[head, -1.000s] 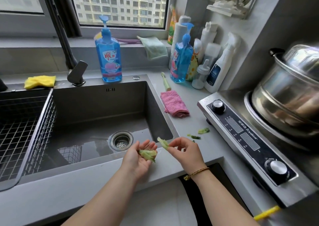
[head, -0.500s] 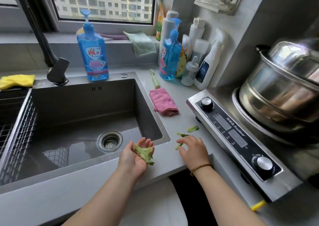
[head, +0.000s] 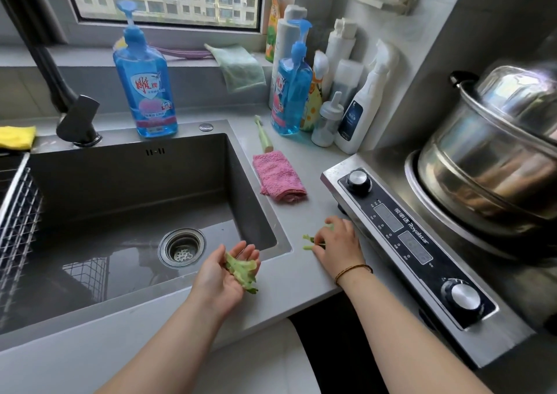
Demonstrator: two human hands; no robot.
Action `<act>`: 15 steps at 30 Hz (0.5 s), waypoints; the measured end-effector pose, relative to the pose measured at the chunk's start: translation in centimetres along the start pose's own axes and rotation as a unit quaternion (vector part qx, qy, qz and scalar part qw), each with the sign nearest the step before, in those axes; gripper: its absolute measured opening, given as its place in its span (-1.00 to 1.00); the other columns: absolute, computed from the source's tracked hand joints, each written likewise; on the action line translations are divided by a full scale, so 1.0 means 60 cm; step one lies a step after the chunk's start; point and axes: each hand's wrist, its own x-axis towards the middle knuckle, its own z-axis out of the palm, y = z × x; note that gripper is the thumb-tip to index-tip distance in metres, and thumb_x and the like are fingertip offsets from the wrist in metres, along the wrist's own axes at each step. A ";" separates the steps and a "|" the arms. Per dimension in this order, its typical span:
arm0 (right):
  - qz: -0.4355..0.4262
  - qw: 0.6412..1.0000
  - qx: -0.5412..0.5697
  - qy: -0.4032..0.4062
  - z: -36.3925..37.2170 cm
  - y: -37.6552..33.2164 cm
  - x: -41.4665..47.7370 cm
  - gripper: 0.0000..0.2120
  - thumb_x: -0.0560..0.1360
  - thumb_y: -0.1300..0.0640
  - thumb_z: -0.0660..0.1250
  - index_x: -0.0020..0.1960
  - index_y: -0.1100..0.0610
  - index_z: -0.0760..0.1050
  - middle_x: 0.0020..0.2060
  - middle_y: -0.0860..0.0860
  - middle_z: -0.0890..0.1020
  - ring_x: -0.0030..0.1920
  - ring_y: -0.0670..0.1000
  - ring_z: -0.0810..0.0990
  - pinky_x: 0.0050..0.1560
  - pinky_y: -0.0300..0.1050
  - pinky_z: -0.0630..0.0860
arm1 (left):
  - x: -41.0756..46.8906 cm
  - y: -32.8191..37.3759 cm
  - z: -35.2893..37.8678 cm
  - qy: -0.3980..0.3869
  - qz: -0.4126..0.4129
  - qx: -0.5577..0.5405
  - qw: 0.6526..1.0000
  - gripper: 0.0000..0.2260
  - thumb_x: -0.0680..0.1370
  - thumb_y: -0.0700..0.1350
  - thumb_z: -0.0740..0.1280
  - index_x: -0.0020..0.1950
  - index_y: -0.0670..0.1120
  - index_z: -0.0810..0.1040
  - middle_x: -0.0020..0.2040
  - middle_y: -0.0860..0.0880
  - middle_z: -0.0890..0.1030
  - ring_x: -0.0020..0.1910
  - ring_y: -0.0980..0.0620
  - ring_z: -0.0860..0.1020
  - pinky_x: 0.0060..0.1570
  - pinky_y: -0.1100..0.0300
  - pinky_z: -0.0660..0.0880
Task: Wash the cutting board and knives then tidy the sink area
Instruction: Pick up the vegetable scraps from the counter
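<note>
The stem scraps (head: 309,242) are lying on the bench (head: 301,213), on the strip between the sink's right rim and the induction cooker (head: 401,237), near the bench's front edge. The right hand (head: 339,243) is resting palm down over them, its fingers curled onto the bench and pinching the green pieces at their right end. A thin bracelet (head: 352,271) is circling that wrist.

The left hand (head: 223,276) is hovering palm up over the front right corner of the sink (head: 150,167), its fingers loosely spread and only slightly cupped. The leaf scraps (head: 241,270) are lying in a pale green clump across the palm, not gripped.

The drain (head: 181,247) is sitting in the sink floor just left of that hand, and the floor around it is shining and reflecting the wire rack (head: 18,222) that is hanging along the sink's left side.

Towards the back of the right strip, a folded pink cloth (head: 278,179) is lying beside the sink rim, with a green-handled brush (head: 263,136) just behind it. A large blue soap bottle (head: 144,86) is standing on the back rim beside the dark faucet (head: 77,116), and a yellow sponge (head: 16,137) is lying at the back left. A smaller blue pump bottle (head: 291,89) and a white spray bottle (head: 361,107) are crowding the bench's back right corner with other bottles. A steel pot (head: 488,158) is sitting on the cooker.
</note>
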 end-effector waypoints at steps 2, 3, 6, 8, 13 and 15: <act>0.028 0.999 0.028 -0.007 -0.002 0.001 0.011 -0.70 0.50 0.09 0.27 0.19 0.16 0.45 0.41 0.07 0.18 0.43 0.06 0.11 0.34 -0.23 0.08 | 0.002 0.005 -0.002 -0.001 0.001 0.004 1.000 -0.64 0.64 -0.08 0.02 -0.18 -0.26 0.44 -0.52 -0.14 0.59 -0.57 -0.02 0.58 -0.60 0.19 0.49; 0.049 0.997 0.050 -0.016 -0.003 0.001 0.016 -0.65 0.49 0.10 0.30 0.23 0.18 0.40 0.41 0.08 0.17 0.43 0.08 0.12 0.34 -0.19 0.11 | 0.003 0.008 -0.003 -0.002 0.001 0.004 1.000 -0.65 0.64 -0.08 0.03 -0.18 -0.26 0.44 -0.51 -0.14 0.60 -0.57 -0.03 0.59 -0.60 0.18 0.49; 0.094 0.989 0.113 -0.032 -0.005 0.002 0.024 -0.50 0.45 0.11 0.36 0.32 0.19 0.30 0.35 0.11 0.26 0.36 0.11 0.24 0.30 -0.16 0.19 | 0.002 0.016 -0.001 -0.010 -0.002 0.006 1.000 -0.65 0.64 -0.09 0.04 -0.18 -0.27 0.45 -0.50 -0.15 0.60 -0.56 -0.03 0.59 -0.58 0.17 0.51; 0.092 0.990 0.098 -0.048 -0.007 0.002 0.027 -0.50 0.46 0.11 0.34 0.35 0.16 0.29 0.33 0.10 0.32 0.34 0.12 0.24 0.29 -0.19 0.17 | 0.001 0.019 0.001 -0.014 -0.005 0.009 1.000 -0.65 0.64 -0.09 0.04 -0.18 -0.27 0.45 -0.50 -0.15 0.60 -0.56 -0.03 0.59 -0.57 0.18 0.51; 0.068 0.994 0.033 -0.080 -0.008 -0.013 0.033 -0.68 0.52 0.17 0.23 0.26 0.15 0.41 0.25 0.11 0.42 0.29 0.11 0.32 0.23 -0.22 0.23 | 0.002 0.031 -0.007 -0.003 -0.009 0.010 1.000 -0.66 0.64 -0.09 0.04 -0.18 -0.27 0.45 -0.51 -0.14 0.59 -0.57 -0.03 0.58 -0.58 0.19 0.50; 0.061 0.994 0.012 -0.085 -0.008 -0.024 0.033 -0.72 0.53 0.22 0.18 0.22 0.16 0.43 0.22 0.11 0.45 0.25 0.12 0.37 0.19 -0.19 0.29 | 0.001 0.035 -0.012 0.000 -0.009 0.013 1.000 -0.65 0.64 -0.10 0.03 -0.18 -0.27 0.44 -0.52 -0.14 0.59 -0.58 -0.02 0.58 -0.59 0.19 0.50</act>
